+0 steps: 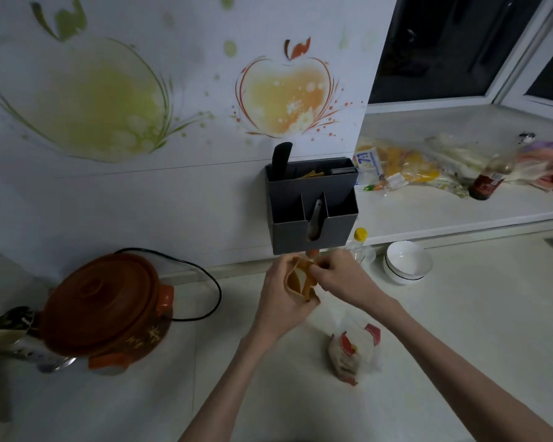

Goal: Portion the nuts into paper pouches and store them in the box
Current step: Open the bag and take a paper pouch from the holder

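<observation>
Left hand (pixel 281 295) grips paper pouch (pixel 296 279) — right hand (pixel 339 275) pinches its rim.

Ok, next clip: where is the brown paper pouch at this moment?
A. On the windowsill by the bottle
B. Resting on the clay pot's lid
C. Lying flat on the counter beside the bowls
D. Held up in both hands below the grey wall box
D: the paper pouch is gripped by the left hand while the right hand pinches its mouth, just under the grey box.
</observation>
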Available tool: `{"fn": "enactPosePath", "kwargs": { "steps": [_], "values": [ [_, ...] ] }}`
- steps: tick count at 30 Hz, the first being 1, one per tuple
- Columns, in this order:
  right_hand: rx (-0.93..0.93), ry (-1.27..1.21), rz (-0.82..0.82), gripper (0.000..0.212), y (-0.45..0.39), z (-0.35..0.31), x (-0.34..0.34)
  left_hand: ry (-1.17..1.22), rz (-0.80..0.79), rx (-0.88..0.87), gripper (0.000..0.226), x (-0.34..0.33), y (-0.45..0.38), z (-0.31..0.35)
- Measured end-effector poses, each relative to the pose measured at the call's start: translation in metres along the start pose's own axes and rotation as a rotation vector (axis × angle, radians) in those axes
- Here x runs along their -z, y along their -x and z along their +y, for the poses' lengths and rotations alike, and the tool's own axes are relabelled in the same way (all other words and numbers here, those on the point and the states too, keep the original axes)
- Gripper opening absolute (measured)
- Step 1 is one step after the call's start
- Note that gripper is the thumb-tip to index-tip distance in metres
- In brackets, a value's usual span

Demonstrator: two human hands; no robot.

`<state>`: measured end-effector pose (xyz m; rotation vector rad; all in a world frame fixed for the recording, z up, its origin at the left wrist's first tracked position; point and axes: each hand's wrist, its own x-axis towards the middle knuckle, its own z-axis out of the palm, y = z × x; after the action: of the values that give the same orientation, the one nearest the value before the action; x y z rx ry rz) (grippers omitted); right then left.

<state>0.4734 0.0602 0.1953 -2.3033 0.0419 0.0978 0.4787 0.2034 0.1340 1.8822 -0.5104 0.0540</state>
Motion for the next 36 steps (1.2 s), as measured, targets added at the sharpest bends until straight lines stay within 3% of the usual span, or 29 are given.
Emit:
{"fn": "enactPosePath", "kwargs": {
  "steps": [2,6,10,13,21,28,36],
  "values": [
    [-0.009,0.102,-0.084,0.037,-0.008,-0.001,0.012,0.077,0.060,0.009,0.045,0.005,-0.005,-0.005],
    [0.101,0.444,0.080,0.024,-0.037,-0.002,0.045,0.100,0.102,0.043,0.026,0.019,-0.012,-0.020],
    [0.283,0.758,-0.032,0.016,-0.079,-0.006,0.058,0.117,0.056,0.095,0.025,0.028,-0.016,-0.022],
    [0.313,0.945,-0.089,0.023,-0.107,-0.010,0.054,0.179,0.034,0.084,0.031,0.035,-0.013,-0.015],
    [0.380,1.261,-0.097,0.009,-0.132,-0.024,0.048,0.200,0.046,0.141,0.027,0.055,0.002,-0.026],
    [0.384,1.433,-0.160,0.028,-0.126,-0.005,0.033,0.234,-0.033,0.157,0.025,0.052,0.001,-0.024],
    [0.349,1.595,-0.192,0.032,-0.119,0.006,0.025,0.240,-0.039,0.176,0.027,0.048,0.000,-0.022]
  ]
}}
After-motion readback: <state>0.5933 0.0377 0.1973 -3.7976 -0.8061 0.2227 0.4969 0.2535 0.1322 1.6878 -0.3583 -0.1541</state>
